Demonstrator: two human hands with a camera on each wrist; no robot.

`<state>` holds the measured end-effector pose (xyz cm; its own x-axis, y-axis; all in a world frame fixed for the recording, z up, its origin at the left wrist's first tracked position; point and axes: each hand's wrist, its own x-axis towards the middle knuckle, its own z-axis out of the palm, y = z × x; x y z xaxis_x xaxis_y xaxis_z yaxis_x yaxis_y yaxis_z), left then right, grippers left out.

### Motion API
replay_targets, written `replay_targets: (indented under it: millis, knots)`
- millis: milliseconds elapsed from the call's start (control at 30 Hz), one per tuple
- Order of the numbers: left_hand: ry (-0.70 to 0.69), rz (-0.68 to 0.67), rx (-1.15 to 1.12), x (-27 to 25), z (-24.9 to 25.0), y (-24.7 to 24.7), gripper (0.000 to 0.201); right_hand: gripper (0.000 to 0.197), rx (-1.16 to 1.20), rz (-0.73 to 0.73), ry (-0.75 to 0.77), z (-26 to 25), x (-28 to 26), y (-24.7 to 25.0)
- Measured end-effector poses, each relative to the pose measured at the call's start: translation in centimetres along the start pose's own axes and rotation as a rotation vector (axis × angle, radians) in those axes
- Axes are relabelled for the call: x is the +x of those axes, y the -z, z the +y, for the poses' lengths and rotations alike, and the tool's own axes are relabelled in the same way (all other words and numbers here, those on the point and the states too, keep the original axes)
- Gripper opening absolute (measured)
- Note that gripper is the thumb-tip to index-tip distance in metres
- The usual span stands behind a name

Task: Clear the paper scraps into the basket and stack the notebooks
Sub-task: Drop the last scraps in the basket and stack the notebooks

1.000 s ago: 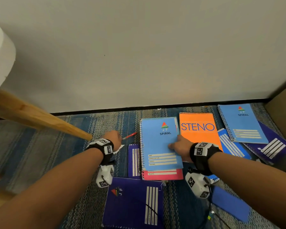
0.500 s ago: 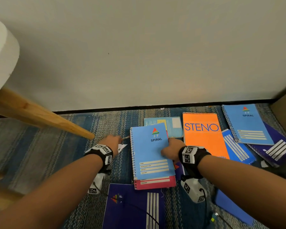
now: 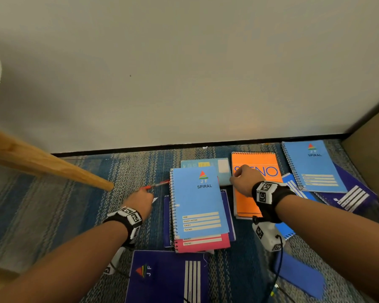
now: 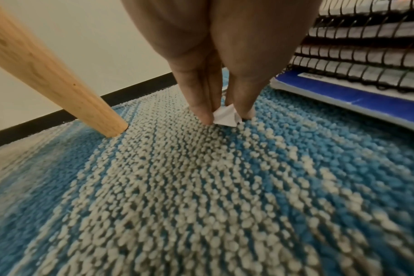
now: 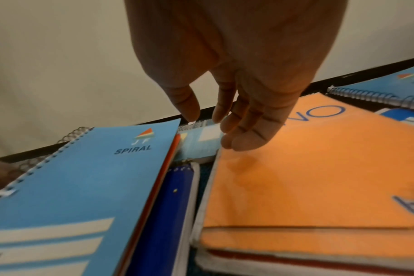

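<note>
My left hand (image 3: 148, 197) rests on the carpet and pinches a small white paper scrap (image 4: 225, 117) between thumb and fingertips (image 4: 205, 114); the scrap (image 3: 155, 200) shows just right of the hand. Beside it lies a stack: a light-blue SPIRAL notebook (image 3: 197, 202) on a pink one (image 3: 202, 244) on a dark-blue one. My right hand (image 5: 208, 125) hovers with loose fingers over a small light-blue notebook (image 5: 201, 143) between that stack and the orange STENO pad (image 3: 256, 193). No basket is in view.
A slanted wooden leg (image 3: 53, 167) ends on the carpet left of my left hand. A red pen (image 3: 155, 185) lies by the stack. More notebooks lie at the right (image 3: 313, 167) and front (image 3: 169, 278). A brown panel (image 3: 372, 149) bounds the right side.
The right hand slid the SPIRAL and pink notebooks left onto the dark-blue one, let go, and moved far-right above the small light-blue notebook. The left hand stayed at the scrap.
</note>
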<state>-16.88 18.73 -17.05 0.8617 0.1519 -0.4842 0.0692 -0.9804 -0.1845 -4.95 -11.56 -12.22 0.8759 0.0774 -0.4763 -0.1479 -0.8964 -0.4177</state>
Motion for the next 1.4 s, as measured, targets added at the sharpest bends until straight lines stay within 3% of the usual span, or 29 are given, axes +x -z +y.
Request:
replay_targets:
  millis: [333, 433, 567, 633, 767, 867, 1033, 1167, 1233, 1333, 1400]
  knots:
    - [0.051, -0.079, 0.007, 0.4, 1.3, 3.3, 0.023, 0.013, -0.026, 0.003, 0.053, 1.7, -1.4, 3.3]
    - [0.102, -0.006, -0.118, 0.5, 1.2, 7.1, 0.019, 0.02, -0.106, -0.039, 0.073, 1.7, -2.2, 5.2]
    - [0.082, 0.238, -0.374, 0.1, 2.5, 13.7, 0.014, 0.029, -0.354, -0.095, 0.153, 1.9, -3.9, 7.5]
    - [-0.03, 0.371, -0.463, -0.3, 5.0, 17.4, 0.012, 0.028, -0.502, -0.131, 0.207, 2.4, -5.6, 8.6]
    - [-0.401, 0.613, -0.567, -2.3, 14.1, 25.1, 0.012, 0.03, -0.661, -0.158, 0.271, 3.6, -11.0, 11.6]
    - [-0.645, 0.71, -0.661, -5.2, 22.5, 29.3, 0.013, 0.029, -0.617, -0.106, 0.24, 5.4, -16.2, 16.5]
    - [-0.991, 0.809, -0.836, -9.8, 33.3, 31.5, 0.012, 0.031, -0.515, 0.014, 0.101, 10.6, -24.6, 25.5]
    - [-1.234, 0.733, -0.839, -13.7, 40.9, 30.4, 0.009, 0.026, -0.424, 0.184, -0.097, 16.5, -28.1, 31.0]
    - [-1.324, 0.593, -0.718, -15.2, 43.4, 29.1, 0.009, 0.024, -0.392, 0.23, -0.167, 18.9, -28.3, 32.6]
    - [-1.389, 0.363, -0.431, -15.8, 45.1, 27.6, 0.015, 0.021, -0.351, 0.249, -0.196, 20.6, -27.8, 33.5]
    - [-1.417, 0.352, -0.432, -15.7, 44.8, 27.5, 0.025, 0.019, -0.358, 0.259, -0.184, 20.7, -27.3, 33.7]
